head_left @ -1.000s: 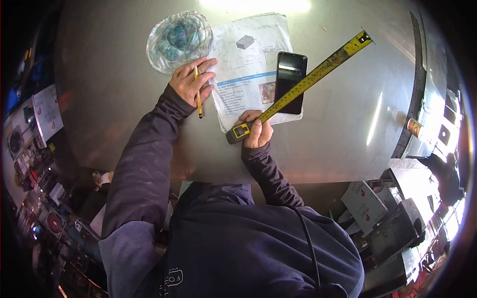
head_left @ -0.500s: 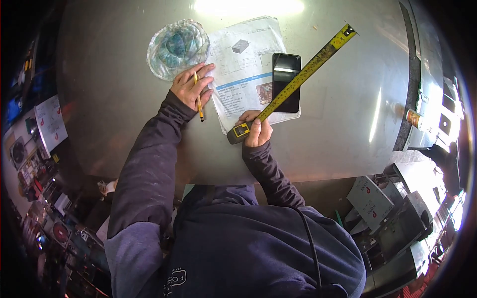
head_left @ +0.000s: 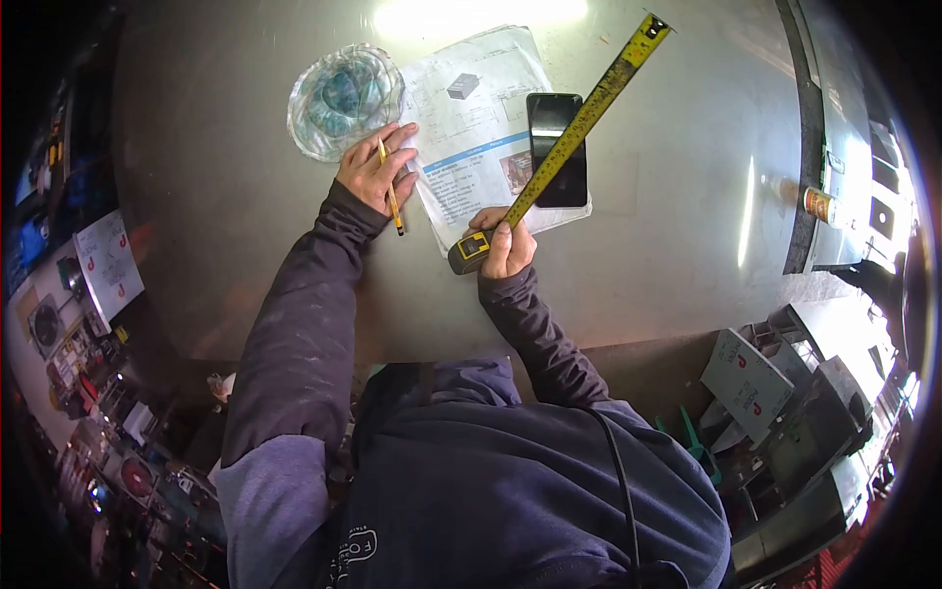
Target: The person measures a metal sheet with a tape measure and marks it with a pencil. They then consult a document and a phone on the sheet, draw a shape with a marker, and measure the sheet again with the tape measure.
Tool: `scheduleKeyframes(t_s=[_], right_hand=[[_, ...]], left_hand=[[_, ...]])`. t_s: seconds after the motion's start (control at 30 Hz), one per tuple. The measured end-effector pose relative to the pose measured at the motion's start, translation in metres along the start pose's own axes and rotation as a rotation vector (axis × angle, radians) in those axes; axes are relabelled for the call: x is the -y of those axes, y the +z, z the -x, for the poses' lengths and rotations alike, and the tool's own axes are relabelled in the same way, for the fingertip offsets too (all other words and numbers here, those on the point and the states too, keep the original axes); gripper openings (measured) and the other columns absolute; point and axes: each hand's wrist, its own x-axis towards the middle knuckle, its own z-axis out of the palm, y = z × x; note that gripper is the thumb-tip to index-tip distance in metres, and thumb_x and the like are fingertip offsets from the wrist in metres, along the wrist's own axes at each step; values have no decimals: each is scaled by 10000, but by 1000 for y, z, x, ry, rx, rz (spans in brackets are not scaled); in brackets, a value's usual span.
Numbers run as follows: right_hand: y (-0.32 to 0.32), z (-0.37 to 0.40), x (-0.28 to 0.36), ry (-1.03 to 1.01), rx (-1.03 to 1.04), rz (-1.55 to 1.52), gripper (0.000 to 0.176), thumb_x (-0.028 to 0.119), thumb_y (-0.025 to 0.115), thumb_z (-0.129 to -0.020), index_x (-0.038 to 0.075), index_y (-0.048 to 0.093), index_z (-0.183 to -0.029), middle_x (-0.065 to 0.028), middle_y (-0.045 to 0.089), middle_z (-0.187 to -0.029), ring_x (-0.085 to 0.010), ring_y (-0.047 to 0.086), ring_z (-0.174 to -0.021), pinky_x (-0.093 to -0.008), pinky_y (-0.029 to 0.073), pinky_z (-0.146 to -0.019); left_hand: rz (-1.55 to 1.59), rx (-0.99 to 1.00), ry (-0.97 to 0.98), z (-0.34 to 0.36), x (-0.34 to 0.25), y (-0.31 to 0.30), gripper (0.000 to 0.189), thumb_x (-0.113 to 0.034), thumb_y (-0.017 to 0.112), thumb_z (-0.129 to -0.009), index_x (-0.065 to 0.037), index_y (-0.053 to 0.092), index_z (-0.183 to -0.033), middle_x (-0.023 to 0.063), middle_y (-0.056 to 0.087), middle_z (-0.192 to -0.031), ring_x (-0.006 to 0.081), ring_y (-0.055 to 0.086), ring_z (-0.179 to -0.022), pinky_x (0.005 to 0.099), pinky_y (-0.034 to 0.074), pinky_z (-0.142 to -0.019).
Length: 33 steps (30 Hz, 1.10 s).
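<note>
My left hand (head_left: 373, 175) rests at the left edge of a printed sheet stack (head_left: 456, 118), fingers spread, with a yellow pencil (head_left: 391, 191) held between them. Just above that hand lies a round, clear, crinkled piece with a blue-green middle (head_left: 343, 93). My right hand (head_left: 508, 250) grips a yellow and black tape measure (head_left: 473, 248) by its case, at the sheets' lower edge. Its worn yellow blade (head_left: 589, 113) is pulled out and slants up to the right. The blade crosses over a black phone (head_left: 564, 177) lying on the sheets and partly hides it.
A smooth metal tabletop (head_left: 667, 255) spreads under everything. Near its right side stands a small container with an orange label (head_left: 820, 206). Sheet-metal pieces with printed film (head_left: 746, 383) stand below the table at right. Shelves and tools crowd the left edge.
The tape blade has swung to a steeper angle, its tip further left and up. The whole view has shifted slightly. Both hands keep their holds.
</note>
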Motion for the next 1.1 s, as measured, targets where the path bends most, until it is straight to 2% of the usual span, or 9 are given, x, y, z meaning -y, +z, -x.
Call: scheduleKeyframes(t_s=[0.07, 0.13, 0.27, 0.53, 0.67, 0.73, 0.87, 0.93, 1.1], right_hand=[[2, 1, 0, -27, -10, 38, 312, 201, 327, -1003, -23, 500, -871, -147, 624, -799, -188, 627, -625, -290, 508, -604], [3, 0, 1, -22, -48, 38, 251, 106, 372, -953, -35, 564, -876, -135, 633, -764, -220, 628, -653, -312, 499, -646], [4, -2, 5, -67, -79, 123, 244, 106, 388, -935, -14, 584, -852, -124, 628, -722, -236, 615, -616, -322, 487, -620], [12, -3, 15, -89, -186, 236, 247, 115, 398, -921, -18, 569, -801, -123, 618, -665, -237, 576, -543, -331, 470, -573], [14, -5, 7, -140, -193, 267, 241, 116, 405, -919, -15, 560, -789, -126, 622, -664, -252, 581, -544, -335, 471, -573], [14, -6, 5, -144, -180, 297, 276, 117, 396, -949, -11, 596, -808, -86, 619, -665, -177, 573, -569, -295, 455, -580], [15, -7, 2, -137, -188, 298, 271, 118, 399, -952, -13, 595, -817, -88, 623, -669, -176, 579, -578, -292, 459, -586], [15, -7, 3, -147, -213, 315, 253, 148, 417, -926, -9, 551, -779, -121, 631, -662, -269, 606, -560, -345, 482, -584], [17, -6, 5, -148, -224, 342, 263, 160, 416, -931, -7, 548, -777, -118, 632, -659, -269, 612, -564, -350, 483, -583]], left_hand=[[-3, -8, -2, 0, -1, -1, 333, -150, 699, -764, -113, 569, -1069, 40, 574, -1320, 280, 512, -1217, 401, 403, -964], [-1, -17, 15, 0, -1, 1, 332, -150, 697, -765, -115, 573, -1070, 44, 578, -1315, 282, 514, -1215, 400, 403, -961], [12, -43, 29, 1, -1, 3, 370, -113, 690, -750, -113, 559, -1096, 69, 575, -1324, 303, 519, -1214, 410, 396, -966], [24, -78, 71, 5, 0, 3, 335, -130, 677, -762, -103, 566, -1076, 71, 577, -1318, 306, 524, -1201, 424, 400, -964], [23, -116, 58, 5, -2, 2, 312, -143, 689, -752, -114, 595, -1047, 54, 584, -1304, 280, 517, -1202, 410, 402, -956], [15, -115, 47, 5, -2, 0, 312, -142, 690, -749, -114, 596, -1045, 52, 583, -1305, 279, 514, -1204, 415, 403, -957], [38, -115, 54, 5, 0, 1, 305, -145, 689, -750, -111, 598, -1039, 48, 575, -1312, 279, 509, -1206, 424, 406, -962], [37, -117, 63, 6, 1, 2, 301, -147, 688, -751, -108, 598, -1037, 48, 572, -1314, 280, 510, -1206, 425, 406, -965], [37, -113, 60, 8, 2, 3, 318, -142, 681, -767, -113, 577, -1066, 43, 563, -1336, 277, 503, -1223, 418, 385, -978]])
